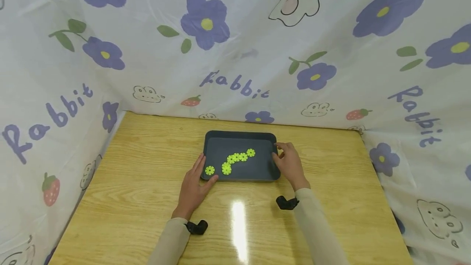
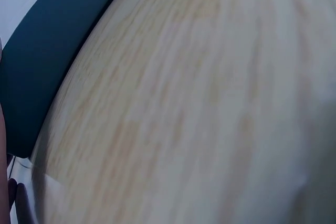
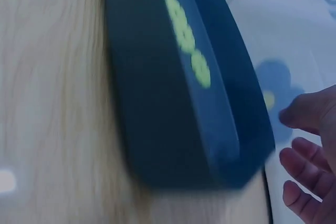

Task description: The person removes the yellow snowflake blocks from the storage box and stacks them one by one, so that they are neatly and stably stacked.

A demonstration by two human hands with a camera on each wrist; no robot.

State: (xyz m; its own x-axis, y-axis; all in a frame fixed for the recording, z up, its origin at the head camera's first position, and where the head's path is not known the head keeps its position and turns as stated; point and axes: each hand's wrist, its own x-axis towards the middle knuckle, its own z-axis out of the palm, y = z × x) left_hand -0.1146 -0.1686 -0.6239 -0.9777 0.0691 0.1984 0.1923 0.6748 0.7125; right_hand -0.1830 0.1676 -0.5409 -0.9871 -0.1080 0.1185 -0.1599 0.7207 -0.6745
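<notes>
A dark grey rectangular tray (image 1: 257, 171) sits on the table, holding several yellow-green notched plastic discs. One disc (image 1: 209, 170) lies alone in the near left corner; the other discs (image 1: 236, 157) form a crooked row, some overlapping. My left hand (image 1: 192, 188) lies at the near left corner, straight fingers along the left side and thumb by the front rim. At the right end, my right hand (image 1: 290, 163) has its thumb and fingers spread beside the rim. In the right wrist view, a small gap shows between those loosely bent fingers and the tray (image 3: 157, 103).
The wooden table (image 1: 140, 167) extends around the tray. Behind and on both sides hangs a white cloth (image 1: 235, 60) printed with flowers and rabbits. Each wrist carries a black camera mount, one on the left (image 1: 197, 227) and one on the right (image 1: 287, 203).
</notes>
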